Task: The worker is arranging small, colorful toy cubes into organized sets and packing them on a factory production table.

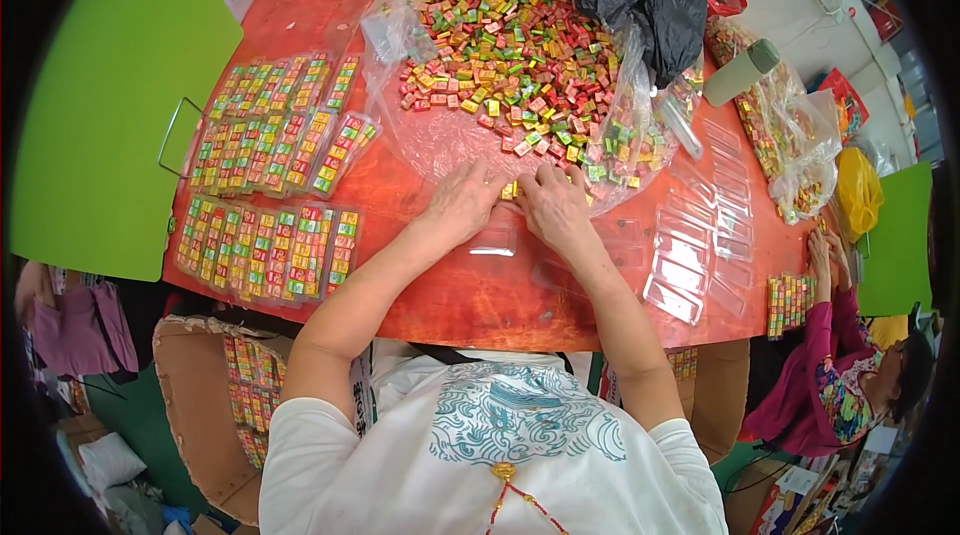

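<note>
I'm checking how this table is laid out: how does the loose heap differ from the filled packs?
The loose heap is jumbled, while the filled packs show their pieces lined up in strips. The loose heap lies on clear plastic sheeting; the filled packs sit in rows on the left of the red table. Both show small red, yellow and green pieces.

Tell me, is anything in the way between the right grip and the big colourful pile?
Nothing that I can see. The pile starts just beyond the right grip. The clear plastic lies under it, and the black bag sits off at the pile's far right.
</note>
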{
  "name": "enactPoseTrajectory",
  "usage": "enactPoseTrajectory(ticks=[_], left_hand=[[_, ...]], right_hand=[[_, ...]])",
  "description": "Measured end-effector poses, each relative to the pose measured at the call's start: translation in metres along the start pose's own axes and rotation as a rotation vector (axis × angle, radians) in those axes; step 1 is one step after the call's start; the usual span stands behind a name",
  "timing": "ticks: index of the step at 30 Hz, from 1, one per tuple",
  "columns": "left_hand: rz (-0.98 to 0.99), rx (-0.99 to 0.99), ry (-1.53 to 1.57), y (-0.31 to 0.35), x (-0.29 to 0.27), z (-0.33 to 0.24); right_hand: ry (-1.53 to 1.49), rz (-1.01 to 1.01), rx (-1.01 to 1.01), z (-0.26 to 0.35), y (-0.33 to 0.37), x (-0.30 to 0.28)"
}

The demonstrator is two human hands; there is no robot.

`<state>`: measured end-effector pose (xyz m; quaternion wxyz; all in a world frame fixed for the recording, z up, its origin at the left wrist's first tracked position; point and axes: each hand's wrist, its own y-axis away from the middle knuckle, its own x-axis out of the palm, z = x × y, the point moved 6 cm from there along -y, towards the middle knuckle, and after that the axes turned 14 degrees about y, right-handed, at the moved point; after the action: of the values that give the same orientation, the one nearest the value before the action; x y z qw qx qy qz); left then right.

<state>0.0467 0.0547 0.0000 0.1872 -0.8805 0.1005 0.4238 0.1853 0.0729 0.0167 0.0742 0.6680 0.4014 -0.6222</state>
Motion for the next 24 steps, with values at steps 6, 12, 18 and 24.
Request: enactPoseTrajectory(ticks=[6,12,18,24], left_hand=[[0.072,-0.081,0.051,0.006,-0.027,0.010],[0.146,-0.144,0.019,0.007,-0.034,0.019],[0.200,-0.136,0.025,0.000,-0.020,0.018],[0.124,-0.101,0.036,0.006,-0.031,0.013]], right_hand=[[-0.119,0.081,0.039,-0.004,0.006,0.001],[-0.149,0.098,0.018,-0.004,0.003,-0.003],[-0.173,0.071,0.041,-0.002,0.003,0.007],[-0.093,0.003,0.049,0.003,0.001,-0.007]])
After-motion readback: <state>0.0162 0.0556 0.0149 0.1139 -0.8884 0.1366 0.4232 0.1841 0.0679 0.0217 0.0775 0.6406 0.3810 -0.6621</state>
